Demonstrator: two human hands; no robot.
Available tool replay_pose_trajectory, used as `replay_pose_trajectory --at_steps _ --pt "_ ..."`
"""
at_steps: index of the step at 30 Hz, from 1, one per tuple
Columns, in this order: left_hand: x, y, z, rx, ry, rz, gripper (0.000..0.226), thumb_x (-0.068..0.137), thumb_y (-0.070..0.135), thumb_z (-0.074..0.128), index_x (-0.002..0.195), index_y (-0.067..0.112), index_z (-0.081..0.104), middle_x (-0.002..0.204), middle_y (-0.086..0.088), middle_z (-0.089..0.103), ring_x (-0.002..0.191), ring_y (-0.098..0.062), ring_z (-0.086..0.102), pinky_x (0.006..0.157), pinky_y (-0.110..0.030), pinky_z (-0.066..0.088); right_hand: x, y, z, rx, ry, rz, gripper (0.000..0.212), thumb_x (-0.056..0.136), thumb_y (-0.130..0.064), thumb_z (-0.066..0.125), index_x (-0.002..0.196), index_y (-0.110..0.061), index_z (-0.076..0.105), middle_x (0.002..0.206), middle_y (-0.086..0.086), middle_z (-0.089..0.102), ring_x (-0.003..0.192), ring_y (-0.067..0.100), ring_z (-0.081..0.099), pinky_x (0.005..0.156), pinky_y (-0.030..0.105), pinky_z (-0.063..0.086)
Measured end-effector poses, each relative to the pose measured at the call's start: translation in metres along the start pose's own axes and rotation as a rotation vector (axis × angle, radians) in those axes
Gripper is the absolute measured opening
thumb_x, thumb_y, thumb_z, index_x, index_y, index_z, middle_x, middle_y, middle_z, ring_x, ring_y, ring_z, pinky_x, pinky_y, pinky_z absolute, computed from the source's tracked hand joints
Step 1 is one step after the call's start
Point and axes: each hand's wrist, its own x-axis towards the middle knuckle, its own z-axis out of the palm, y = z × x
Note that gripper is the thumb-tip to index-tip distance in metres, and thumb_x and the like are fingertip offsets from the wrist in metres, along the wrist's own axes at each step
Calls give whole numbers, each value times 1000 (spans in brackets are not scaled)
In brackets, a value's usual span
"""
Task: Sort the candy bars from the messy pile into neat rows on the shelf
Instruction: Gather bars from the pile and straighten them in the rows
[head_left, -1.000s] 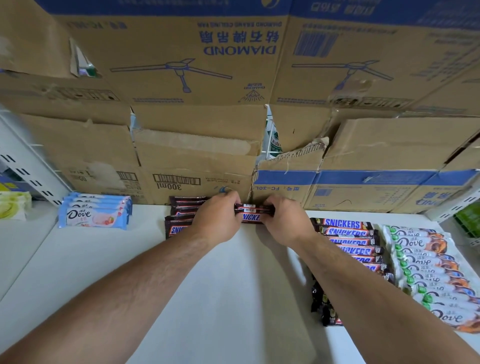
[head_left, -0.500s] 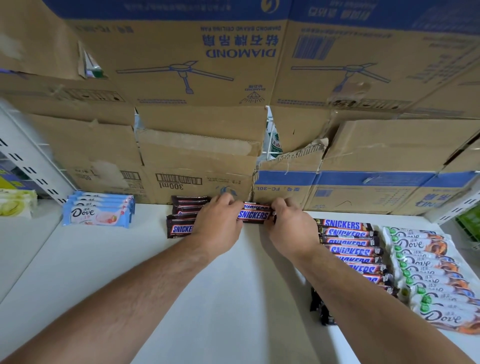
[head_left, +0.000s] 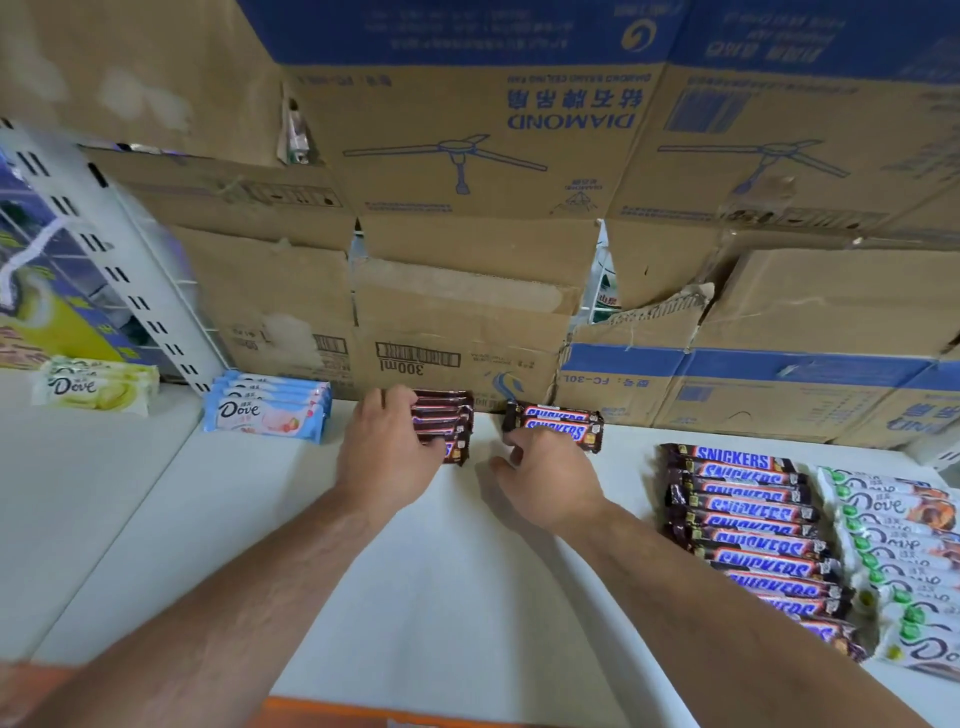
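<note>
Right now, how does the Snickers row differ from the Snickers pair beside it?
The Snickers row holds about five bars, the Snickers pair two. The left hand covers much of the row; the pair's logos show beyond the right hand. Both sit against the cardboard boxes.
</note>
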Motion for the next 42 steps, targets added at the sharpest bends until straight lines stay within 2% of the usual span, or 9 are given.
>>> replay_pose_trajectory --at_steps 3,9,11,14,16,24,30,36,42 --pt "3 -13 -5 -61 -72 -63 56 68 32 75 120 19 57 112 -6 63 106 -29 57 90 -38 48 7 -13 8 92 -31 24 29 86 -35 59 65 -18 47 68 1 59 67 23 54 57 29 41" --pt "7 -24 -13 -256 -215 -152 37 72 19 74 108 18 67 99 3 72 88 -18 67 73 -28 53 19 -29 16 169 -28 61 37 89 -25 60 59 -21 39 57 -6 46 55 14 43 47 24 28" --pt "7 -26 -13 -294 -205 -131 30 73 14 73 103 19 71 95 8 72 88 -16 68 76 -26 53 22 -33 19 173 -44 51 32 90 -25 61 62 -22 47 59 -8 51 55 9 47 47 22 31" --pt "8 -30 -10 -333 -196 -96 34 72 13 71 105 19 74 95 5 76 87 -13 70 82 -33 56 25 -36 27 183 -55 40 11 90 -26 60 86 -18 67 76 -3 66 69 16 58 56 24 38" --pt "8 -31 -7 -355 -183 -94 34 72 13 71 106 17 73 96 3 76 86 -13 70 83 -34 56 27 -38 31 182 -42 62 14 89 -25 60 93 -15 69 82 0 69 72 18 60 61 25 40" --pt "11 -30 -4 -438 -176 -95 38 77 7 73 114 12 69 105 0 74 87 -13 69 84 -28 55 24 -44 33 191 3 126 10 89 -23 61 90 -17 68 77 -4 64 67 14 55 51 17 34" --pt "5 -34 -9 -428 -94 -145 28 77 8 73 105 10 71 78 8 65 72 -11 64 69 -22 49 15 -44 29 219 85 244 22 88 -29 65 77 -10 64 70 3 66 66 20 60 50 26 39" --pt "7 -41 -5 -464 -89 -199 23 84 3 62 104 5 72 97 -7 75 77 -9 65 62 -1 41 18 -43 35 234 75 231 12 90 -30 65 82 -22 60 74 -3 63 73 19 60 61 27 44" --pt "9 -39 -6 -471 -94 -189 25 86 0 60 108 3 72 99 -8 74 79 -10 64 59 4 40 16 -45 34 225 70 229 13 90 -32 64 81 -24 58 75 -4 63 74 18 60 60 27 42"
